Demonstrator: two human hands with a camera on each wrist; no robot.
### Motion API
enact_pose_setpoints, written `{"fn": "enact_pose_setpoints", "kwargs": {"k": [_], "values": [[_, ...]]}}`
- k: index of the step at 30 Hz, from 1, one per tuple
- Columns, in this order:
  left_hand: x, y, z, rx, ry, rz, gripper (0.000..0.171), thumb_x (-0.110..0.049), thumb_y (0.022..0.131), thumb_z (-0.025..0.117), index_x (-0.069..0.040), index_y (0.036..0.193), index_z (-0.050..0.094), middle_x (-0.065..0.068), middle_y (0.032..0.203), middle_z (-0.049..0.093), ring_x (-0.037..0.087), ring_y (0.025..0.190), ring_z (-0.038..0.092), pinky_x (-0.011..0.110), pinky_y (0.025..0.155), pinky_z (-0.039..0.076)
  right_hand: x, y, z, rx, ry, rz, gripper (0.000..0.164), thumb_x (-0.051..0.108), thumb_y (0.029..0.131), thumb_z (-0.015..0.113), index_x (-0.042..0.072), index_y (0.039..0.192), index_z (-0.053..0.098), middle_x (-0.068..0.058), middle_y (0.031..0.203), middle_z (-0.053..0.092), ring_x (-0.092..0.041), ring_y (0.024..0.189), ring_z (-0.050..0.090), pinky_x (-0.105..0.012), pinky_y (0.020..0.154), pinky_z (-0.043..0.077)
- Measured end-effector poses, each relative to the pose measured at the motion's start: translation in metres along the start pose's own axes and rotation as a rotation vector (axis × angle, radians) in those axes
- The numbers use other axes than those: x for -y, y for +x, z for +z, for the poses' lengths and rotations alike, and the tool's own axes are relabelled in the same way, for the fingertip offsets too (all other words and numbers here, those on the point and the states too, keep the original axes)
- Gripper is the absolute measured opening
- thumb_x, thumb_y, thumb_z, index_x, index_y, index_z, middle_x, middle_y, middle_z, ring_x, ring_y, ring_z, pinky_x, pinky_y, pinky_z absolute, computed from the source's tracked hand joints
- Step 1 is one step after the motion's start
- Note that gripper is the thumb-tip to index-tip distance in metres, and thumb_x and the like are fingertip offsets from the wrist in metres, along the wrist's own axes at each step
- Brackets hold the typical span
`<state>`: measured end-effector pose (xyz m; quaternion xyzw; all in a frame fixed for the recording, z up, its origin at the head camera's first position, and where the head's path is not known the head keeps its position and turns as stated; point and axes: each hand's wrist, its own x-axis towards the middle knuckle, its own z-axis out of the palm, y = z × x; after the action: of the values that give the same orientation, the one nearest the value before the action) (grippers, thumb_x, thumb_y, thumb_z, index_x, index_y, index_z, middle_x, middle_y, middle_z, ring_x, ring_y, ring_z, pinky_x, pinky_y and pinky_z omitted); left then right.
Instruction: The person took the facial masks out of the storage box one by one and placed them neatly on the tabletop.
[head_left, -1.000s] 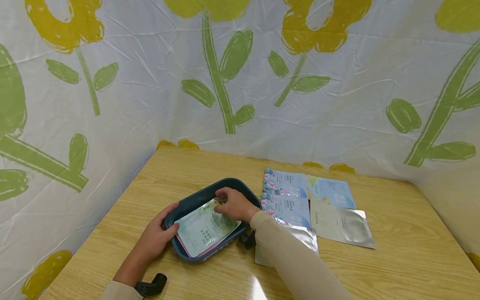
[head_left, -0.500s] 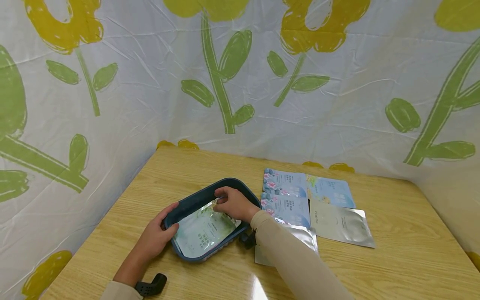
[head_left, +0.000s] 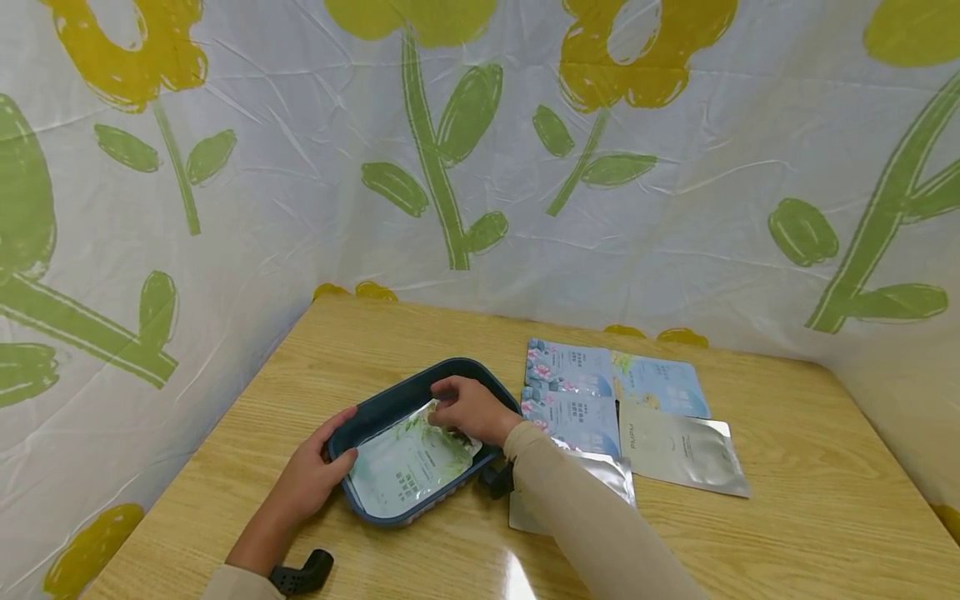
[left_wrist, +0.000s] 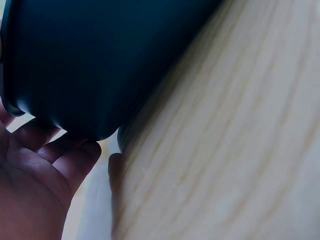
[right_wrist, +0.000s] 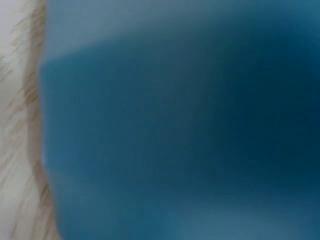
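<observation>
A dark blue plastic basket (head_left: 459, 364) stands on the table, tilted across the head view. My left hand (head_left: 309, 473) grips its near left end, thumb over the rim and fingers outside. In the left wrist view the fingers of my left hand (left_wrist: 37, 175) lie against the dark basket wall (left_wrist: 100, 60). A pale green sheet mask packet (head_left: 405, 475) with leaf prints lies in the basket. My right hand (head_left: 474, 411) reaches inside and pinches the packet's far upper end; the fingertips are partly hidden. The blurred blue basket side (right_wrist: 140, 120) fills most of the right wrist view.
Right of the basket lie two blue floral packets (head_left: 581, 423), a light blue packet (head_left: 667, 385) and a beige and silver packet (head_left: 686, 446). A silver packet (head_left: 611, 472) is partly under my right sleeve (head_left: 585, 508). A flower-printed cloth (head_left: 300, 200) hangs behind the wooden table (head_left: 810, 467).
The pale green packet has shifted slightly within the basket, covering the pink edge that showed beneath it. Both hands have stayed almost in place.
</observation>
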<state>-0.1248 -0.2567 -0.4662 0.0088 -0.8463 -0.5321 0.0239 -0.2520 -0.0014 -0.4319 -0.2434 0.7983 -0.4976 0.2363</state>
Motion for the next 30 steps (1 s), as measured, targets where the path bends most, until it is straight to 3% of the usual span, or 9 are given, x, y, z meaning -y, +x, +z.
{"fn": "enact_pose_setpoints", "kwargs": {"k": [5,11,30], "values": [[0.0006,-0.0004,-0.0003,-0.002,0.011,0.001,0.059,-0.011,0.098,0.061,-0.009,0.153,0.039,0.021,0.158,0.032,0.038,0.145,0.029,0.048,0.113,0.027,0.0008,-0.0009,0.0002,0.049,-0.007,0.008,0.054,0.018,0.089,0.073,-0.004,0.134,0.055,-0.018,0.123,0.06,-0.021,0.097,0.058,-0.035,0.083,0.053],[0.0014,0.0,-0.0003,0.001,0.006,0.006,0.059,-0.011,0.098,0.061,-0.009,0.153,0.039,0.021,0.158,0.032,0.038,0.144,0.03,0.048,0.112,0.028,-0.0006,-0.0001,0.001,0.095,-0.023,0.002,0.048,0.016,0.09,0.073,-0.003,0.131,0.057,-0.014,0.122,0.061,-0.021,0.105,0.057,-0.036,0.087,0.052],[-0.0005,-0.0009,0.0007,-0.008,0.013,0.0,0.059,-0.011,0.098,0.06,-0.009,0.153,0.039,0.022,0.158,0.032,0.038,0.144,0.031,0.049,0.112,0.029,0.0004,-0.0013,0.0019,0.124,0.052,-0.066,0.042,0.007,0.092,0.07,-0.005,0.129,0.057,-0.014,0.124,0.062,-0.024,0.114,0.058,-0.036,0.096,0.049]]}}
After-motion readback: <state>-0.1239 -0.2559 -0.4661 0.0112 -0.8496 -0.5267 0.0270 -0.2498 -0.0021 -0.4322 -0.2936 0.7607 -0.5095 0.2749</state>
